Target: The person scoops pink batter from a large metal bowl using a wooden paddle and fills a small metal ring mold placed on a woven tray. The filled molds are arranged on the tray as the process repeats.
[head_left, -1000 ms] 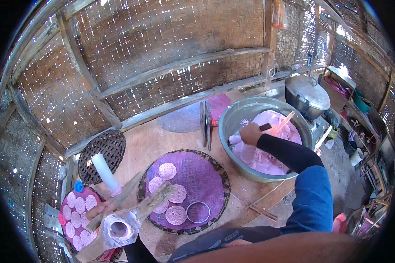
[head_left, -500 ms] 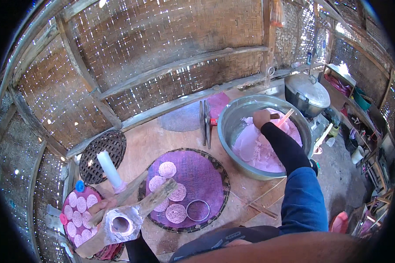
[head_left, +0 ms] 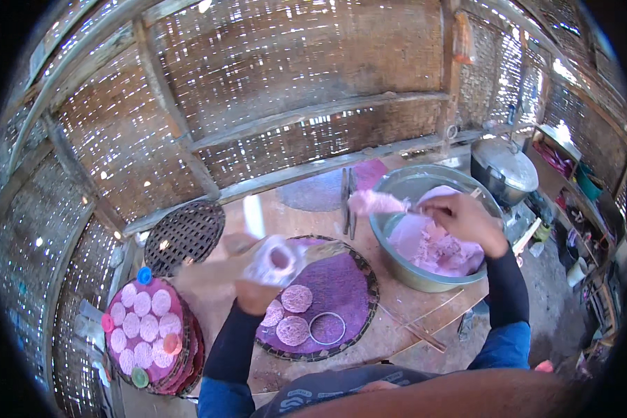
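On a tool gripped by the right hand, a pink dough lump is held leftward, long axis left-right, over the basin's left rim, while the wooden press, nearer and farther left, is clasped by the left hand.

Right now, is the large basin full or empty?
Partly full: pink dough lies in the basin, whose far inner wall shows above it.

dough: pale pink | press: tan, silvery | basin: grey-green | cloth: purple | discs: pale pink | wall: brown weave
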Demonstrator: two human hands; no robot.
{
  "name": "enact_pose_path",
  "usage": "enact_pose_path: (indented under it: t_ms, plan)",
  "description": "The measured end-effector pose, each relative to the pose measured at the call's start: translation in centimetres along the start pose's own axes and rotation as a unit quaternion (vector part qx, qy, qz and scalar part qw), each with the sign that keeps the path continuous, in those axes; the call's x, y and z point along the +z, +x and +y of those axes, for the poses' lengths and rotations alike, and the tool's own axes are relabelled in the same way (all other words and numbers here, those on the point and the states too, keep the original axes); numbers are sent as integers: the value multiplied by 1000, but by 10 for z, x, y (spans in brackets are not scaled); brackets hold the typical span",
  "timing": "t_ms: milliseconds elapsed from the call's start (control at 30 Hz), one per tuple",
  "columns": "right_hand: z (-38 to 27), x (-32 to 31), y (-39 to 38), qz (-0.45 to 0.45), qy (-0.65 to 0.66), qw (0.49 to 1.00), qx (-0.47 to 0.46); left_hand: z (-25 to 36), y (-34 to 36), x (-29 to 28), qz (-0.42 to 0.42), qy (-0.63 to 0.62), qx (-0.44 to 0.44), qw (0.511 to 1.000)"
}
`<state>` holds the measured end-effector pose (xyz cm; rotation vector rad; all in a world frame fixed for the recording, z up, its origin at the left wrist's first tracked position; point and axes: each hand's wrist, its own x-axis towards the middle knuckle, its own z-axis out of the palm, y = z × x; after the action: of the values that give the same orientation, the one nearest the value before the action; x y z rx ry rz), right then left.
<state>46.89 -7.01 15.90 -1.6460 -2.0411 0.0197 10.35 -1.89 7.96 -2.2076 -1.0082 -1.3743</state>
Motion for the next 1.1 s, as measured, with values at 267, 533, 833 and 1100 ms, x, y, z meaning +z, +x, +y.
enact_pose_path:
  t_ms: [267, 533, 833, 1100]
  plan:
    - [-89, -2, -24, -8, -70, 987, -142, 30, 25, 2, -103, -70, 22, 992]
    - [-157, 72, -56, 123, -258, 937, -202, 31, 32, -9, -208, 10, 27, 978]
    - [-136, 61, -78, 199, -71, 977, -40, -21, 6, 2, -2, -37, -100, 994]
    - [-149, 137, -69, 261, 109, 959, -27, 6, -1, 66, 246, -637, -309, 662]
